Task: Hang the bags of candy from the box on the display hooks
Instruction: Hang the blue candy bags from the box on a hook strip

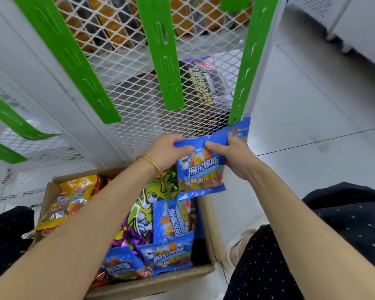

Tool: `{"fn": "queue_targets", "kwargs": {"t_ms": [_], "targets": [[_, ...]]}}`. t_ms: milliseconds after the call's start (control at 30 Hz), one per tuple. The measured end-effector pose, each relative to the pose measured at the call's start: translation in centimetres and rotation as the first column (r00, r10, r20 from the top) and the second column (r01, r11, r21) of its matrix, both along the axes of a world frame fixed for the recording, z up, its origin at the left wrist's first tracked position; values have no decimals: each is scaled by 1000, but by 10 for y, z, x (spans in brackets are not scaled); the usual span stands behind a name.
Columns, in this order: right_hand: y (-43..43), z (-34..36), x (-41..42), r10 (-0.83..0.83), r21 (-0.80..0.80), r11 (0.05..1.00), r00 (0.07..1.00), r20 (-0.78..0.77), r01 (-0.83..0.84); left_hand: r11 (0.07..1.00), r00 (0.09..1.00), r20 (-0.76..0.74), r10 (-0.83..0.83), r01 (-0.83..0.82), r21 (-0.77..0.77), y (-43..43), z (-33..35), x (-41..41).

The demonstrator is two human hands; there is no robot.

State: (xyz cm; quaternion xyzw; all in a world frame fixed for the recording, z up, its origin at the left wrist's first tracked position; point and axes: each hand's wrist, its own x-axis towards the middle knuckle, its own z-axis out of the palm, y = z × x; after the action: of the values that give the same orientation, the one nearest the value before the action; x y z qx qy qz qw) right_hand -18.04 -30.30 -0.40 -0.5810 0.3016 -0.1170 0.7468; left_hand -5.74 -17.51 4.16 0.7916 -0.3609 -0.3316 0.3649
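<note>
two hands | left hand [165, 149], right hand [230, 155] | pinching blue candy bag [198, 169] (top edge)

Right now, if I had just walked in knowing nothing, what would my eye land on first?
Dead centre, the left hand and right hand grip the top edge of a blue candy bag. Just below it sits an open cardboard box crammed with more bright bags. Behind the hands rises a white mesh panel crossed by vivid green strips.
</note>
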Motion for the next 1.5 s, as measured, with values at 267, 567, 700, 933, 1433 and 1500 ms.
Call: {"fn": "queue_targets", "kwargs": {"t_ms": [267,567,700,933,1433,1500], "targets": [[-76,-15,-22,-361,-53,931,932,-3,361,978,988,97,118,-98,-184,-117,-17,-23],[-102,-13,-10,-399,-269,873,913,88,407,941,945,208,251,-187,-282,-145,-30,-34],[-101,-11,-6,-382,-292,871,919,102,394,964,961,194,195,-151,-219,-148,-24,-34],[-96,-9,0,-377,-347,850,918,122,396,993,982,163,97,-106,49,-161,-6,-26],[-86,-30,0,-421,-435,821,907,-24,370,997,995,94,24,-30,69,-159,-10,-17],[-89,-37,0,-454,-496,786,889,-59,369,999,993,121,13,-17,29,-154,-13,-18]]}}
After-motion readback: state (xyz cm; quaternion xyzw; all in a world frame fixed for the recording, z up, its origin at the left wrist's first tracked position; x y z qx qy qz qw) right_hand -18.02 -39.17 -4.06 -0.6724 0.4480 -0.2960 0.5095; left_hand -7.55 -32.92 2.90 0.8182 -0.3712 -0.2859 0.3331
